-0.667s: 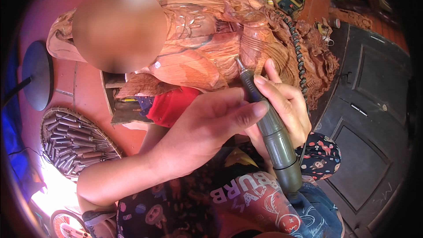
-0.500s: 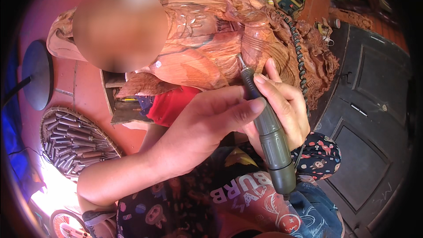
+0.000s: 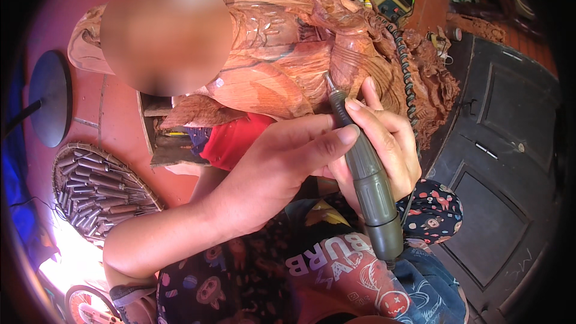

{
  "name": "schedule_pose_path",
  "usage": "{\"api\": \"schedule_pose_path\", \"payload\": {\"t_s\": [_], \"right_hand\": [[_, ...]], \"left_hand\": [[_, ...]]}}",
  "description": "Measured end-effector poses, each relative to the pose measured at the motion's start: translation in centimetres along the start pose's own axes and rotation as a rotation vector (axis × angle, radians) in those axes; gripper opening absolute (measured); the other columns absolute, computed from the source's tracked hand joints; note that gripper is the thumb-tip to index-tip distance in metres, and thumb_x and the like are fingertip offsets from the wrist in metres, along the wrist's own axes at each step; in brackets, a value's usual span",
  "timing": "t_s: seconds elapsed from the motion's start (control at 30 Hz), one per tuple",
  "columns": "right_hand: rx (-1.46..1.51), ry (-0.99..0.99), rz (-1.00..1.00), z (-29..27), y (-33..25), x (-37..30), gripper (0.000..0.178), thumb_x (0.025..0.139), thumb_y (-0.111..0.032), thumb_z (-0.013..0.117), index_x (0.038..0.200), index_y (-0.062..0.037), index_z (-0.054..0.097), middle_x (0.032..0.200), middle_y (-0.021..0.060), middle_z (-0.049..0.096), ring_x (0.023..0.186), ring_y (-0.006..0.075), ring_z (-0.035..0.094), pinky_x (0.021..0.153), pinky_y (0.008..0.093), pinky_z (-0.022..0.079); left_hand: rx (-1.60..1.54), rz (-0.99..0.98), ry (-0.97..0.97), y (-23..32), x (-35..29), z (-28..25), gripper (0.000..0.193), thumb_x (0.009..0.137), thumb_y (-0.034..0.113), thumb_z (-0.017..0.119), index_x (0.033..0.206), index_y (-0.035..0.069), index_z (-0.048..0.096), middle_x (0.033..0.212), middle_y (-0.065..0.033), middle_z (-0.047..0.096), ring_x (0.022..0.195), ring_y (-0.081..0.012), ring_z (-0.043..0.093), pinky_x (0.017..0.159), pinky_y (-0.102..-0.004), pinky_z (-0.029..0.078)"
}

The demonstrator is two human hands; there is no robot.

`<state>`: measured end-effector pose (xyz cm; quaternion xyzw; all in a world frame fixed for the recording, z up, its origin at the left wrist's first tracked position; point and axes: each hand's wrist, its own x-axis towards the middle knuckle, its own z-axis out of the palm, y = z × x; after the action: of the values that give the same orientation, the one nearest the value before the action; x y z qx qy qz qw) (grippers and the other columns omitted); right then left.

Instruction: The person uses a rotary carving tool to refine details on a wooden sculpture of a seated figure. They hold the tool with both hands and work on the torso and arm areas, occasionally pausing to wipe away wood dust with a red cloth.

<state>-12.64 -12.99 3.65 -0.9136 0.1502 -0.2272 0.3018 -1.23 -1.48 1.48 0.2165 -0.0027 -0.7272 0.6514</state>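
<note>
Head view: both hands (image 3: pixel 285 159) (image 3: pixel 391 147) hold a rotary tool (image 3: pixel 373 189).

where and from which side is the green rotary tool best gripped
Probably by the ribbed front section of the green rotary tool, from the right, where the right hand lies along it: this part is slimmer than the barrel, and ridges should resist slipping. Keep behind the thin metal bit aimed at the wood carving.
</note>
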Motion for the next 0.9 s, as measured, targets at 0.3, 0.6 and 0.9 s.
{"api": "schedule_pose_path", "payload": {"t_s": [0.3, 0.6, 0.9], "right_hand": [[0.032, -0.100, -0.033, -0.61, 0.53, -0.23, 0.052, 0.073, -0.003, 0.076, 0.119, 0.0085, 0.057, 0.103, 0.0186, 0.059, 0.090, 0.0241, 0.060, 0.103, 0.0586, 0.040], [0.011, 0.007, -0.022, -0.08, 0.25, -0.01, 0.041, 0.071, -0.009, 0.078, 0.106, 0.0075, 0.066, 0.092, 0.0165, 0.066, 0.084, 0.0229, 0.065, 0.095, 0.0493, 0.051], [0.042, 0.003, -0.053, -0.06, 0.51, -0.28, 0.038, 0.072, -0.007, 0.077, 0.105, 0.0086, 0.066, 0.092, 0.0163, 0.065, 0.080, 0.0228, 0.065, 0.095, 0.0499, 0.051]], "left_hand": [[0.053, 0.003, 0.031, -0.15, 0.03, -0.01, 0.032, 0.100, 0.026, 0.048, 0.109, -0.003, 0.058, 0.099, -0.0081, 0.063, 0.093, -0.0147, 0.061, 0.086, -0.0300, 0.048], [0.079, -0.036, 0.063, -0.30, -0.06, 0.15, 0.035, 0.100, 0.027, 0.048, 0.114, -0.004, 0.056, 0.102, -0.0082, 0.062, 0.096, -0.0146, 0.061, 0.087, -0.0301, 0.048], [0.081, -0.045, 0.053, -0.42, -0.36, 0.37, 0.036, 0.100, 0.028, 0.048, 0.113, -0.005, 0.056, 0.102, -0.0100, 0.063, 0.096, -0.0160, 0.062, 0.087, -0.0308, 0.049]]}}
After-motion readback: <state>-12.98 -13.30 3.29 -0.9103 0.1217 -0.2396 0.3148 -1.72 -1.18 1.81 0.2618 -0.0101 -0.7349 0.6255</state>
